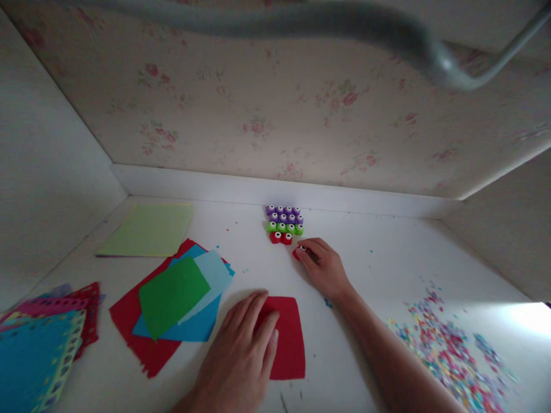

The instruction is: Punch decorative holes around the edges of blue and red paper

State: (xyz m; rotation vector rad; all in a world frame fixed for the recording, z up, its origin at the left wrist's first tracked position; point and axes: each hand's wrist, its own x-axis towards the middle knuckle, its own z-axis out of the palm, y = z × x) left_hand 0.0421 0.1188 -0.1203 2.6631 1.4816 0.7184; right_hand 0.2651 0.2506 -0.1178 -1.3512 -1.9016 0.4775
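My right hand [321, 265] pinches a small red craft punch [297, 252] with a white-and-black button on top. Just beyond it, small punches stand in tight rows: purple ones [283, 218], green ones [281, 228] and two red ones [287, 238] in the nearest row. My left hand [243, 341] lies palm down, fingers stretched out, over the left part of a red paper sheet [290, 338]. The underside of the held punch is hidden by my fingers.
Left of my left hand lie overlapping green [172, 295], blue [202, 324] and red sheets [129, 312]. Pale yellow-green paper [146, 229] is behind them; punched sheets [38, 355] lie at far left. Confetti [447, 344] is scattered at right. A grey tube [279, 20] crosses overhead.
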